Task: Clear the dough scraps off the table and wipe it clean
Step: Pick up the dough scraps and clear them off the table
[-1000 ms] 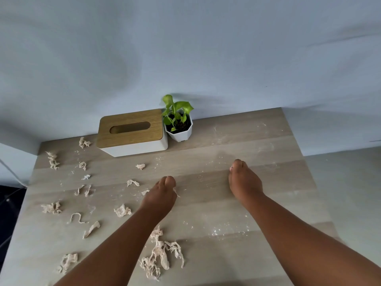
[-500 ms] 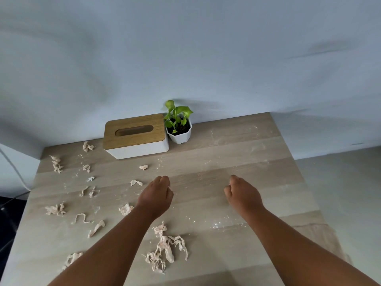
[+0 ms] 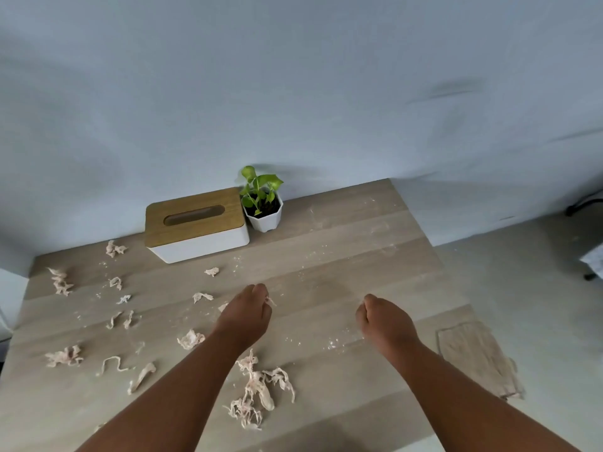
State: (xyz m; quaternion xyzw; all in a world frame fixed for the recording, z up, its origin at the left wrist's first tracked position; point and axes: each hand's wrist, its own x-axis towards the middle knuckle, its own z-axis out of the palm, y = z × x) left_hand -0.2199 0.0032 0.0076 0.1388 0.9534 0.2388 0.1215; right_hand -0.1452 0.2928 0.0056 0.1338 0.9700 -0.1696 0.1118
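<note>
Pale pinkish-beige dough scraps (image 3: 253, 391), torn and stringy, lie scattered over the left and near-centre parts of the light wood-grain table (image 3: 342, 256). Largest clump sits near the front edge between the two forearms: tangled ragged strands with one smooth lump. Smaller curls, ribbons and crumpled bits spread leftward toward the far left corner. White flour dust speckles the right half of the table.

Left hand (image 3: 244, 316) hovers at mid-table, fingers curled under; a small wisp of dough shows at its fingertips, apparently pinched. Right hand (image 3: 385, 321) is well apart to the right, fingers curled into a loose fist; cannot tell if it holds anything.

Far side: white tissue box with a wooden slotted lid (image 3: 195, 223), just beside a small green plant in a white faceted pot (image 3: 262, 203). A beige cloth (image 3: 476, 357) lies on the floor right of the table.
</note>
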